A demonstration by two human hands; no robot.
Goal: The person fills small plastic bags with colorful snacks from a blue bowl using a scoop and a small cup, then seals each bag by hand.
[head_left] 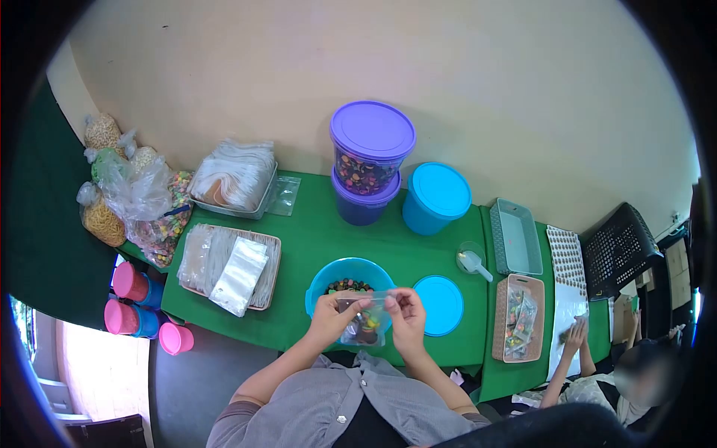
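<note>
Both my hands hold a small clear plastic bag (367, 328) by its top edge, over the front of a blue bowl (317, 280). Colourful pieces lie in the lower part of the bag. My left hand (334, 316) pinches the left top corner, and my right hand (406, 317) pinches the right one. Behind the bag, the bowl contains small dark and colourful pieces (349, 286). A round blue lid (438, 305) lies flat to the right of the bowl.
Lidded purple tubs (366, 168) and a blue tub (437, 198) stand behind. Trays of empty bags (231, 175) and filled sacks (142, 187) are left. A scoop (473, 263), a basket of filled bags (520, 317) and a co-worker (597, 388) are right.
</note>
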